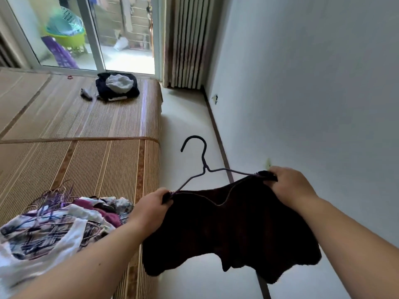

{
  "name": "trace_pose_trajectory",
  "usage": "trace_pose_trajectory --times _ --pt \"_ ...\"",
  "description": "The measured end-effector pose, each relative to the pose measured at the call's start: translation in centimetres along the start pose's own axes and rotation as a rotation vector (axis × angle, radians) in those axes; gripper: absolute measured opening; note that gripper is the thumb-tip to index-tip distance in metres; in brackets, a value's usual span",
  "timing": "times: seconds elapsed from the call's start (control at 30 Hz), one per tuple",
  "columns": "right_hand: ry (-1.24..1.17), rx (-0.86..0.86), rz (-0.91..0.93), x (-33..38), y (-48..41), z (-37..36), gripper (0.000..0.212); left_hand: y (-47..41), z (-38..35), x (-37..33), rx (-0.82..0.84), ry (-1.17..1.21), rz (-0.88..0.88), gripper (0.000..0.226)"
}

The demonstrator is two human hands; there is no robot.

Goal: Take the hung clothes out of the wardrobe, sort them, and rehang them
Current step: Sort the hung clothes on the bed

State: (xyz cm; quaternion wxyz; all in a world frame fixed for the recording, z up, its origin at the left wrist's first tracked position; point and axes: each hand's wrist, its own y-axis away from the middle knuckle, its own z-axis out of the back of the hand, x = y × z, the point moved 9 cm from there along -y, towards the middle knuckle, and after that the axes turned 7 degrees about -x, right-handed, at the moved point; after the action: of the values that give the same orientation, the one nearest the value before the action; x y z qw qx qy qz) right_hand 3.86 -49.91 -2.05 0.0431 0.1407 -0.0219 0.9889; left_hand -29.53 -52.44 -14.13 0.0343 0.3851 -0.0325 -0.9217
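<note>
Slipping off the wire hanger (206,168) is risked if either grip is eased: the dark garment (233,225), at six o'clock, is pinched at its shoulders by the left hand (149,207) and the right hand (289,184).

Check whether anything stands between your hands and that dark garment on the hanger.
Nothing visible does. The left hand grips the dark garment and wire hanger at one shoulder, and the right hand grips them at the other. The wardrobe is out of view.
</note>
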Motion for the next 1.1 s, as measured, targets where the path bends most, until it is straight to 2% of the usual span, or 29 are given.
trace_pose_trajectory --times 0.2,0.27,0.37,0.67,0.87,1.1 --pt "0.04 -0.015 0.091 2.8 -7.0 -0.5 0.011 -2.5 0.2 0.9 -0.049 0.064 0.066 0.004" --pt "0.052 -0.023 0.144 5.1 -10.3 -1.2 0.011 -4.2 0.8 2.0 -0.058 0.05 0.105 0.015" --pt "0.049 0.003 0.23 9.3 -15.9 -3.1 0.012 -7.6 2.3 4.5 -0.08 0.031 0.173 0.013" --pt "0.0 0.143 0.367 22.2 -32.8 -11.6 0.014 -19.4 9.1 13.2 -0.149 0.046 0.422 0.008" --pt "0.086 0.21 0.518 31.2 -41.9 -17.2 0.012 -24.3 13.9 17.2 -0.255 0.066 0.551 0.014" --pt "0.184 0.357 0.785 44.8 -51.3 -29.7 0.028 -28.1 15.7 24.2 -0.344 0.024 0.843 0.012"
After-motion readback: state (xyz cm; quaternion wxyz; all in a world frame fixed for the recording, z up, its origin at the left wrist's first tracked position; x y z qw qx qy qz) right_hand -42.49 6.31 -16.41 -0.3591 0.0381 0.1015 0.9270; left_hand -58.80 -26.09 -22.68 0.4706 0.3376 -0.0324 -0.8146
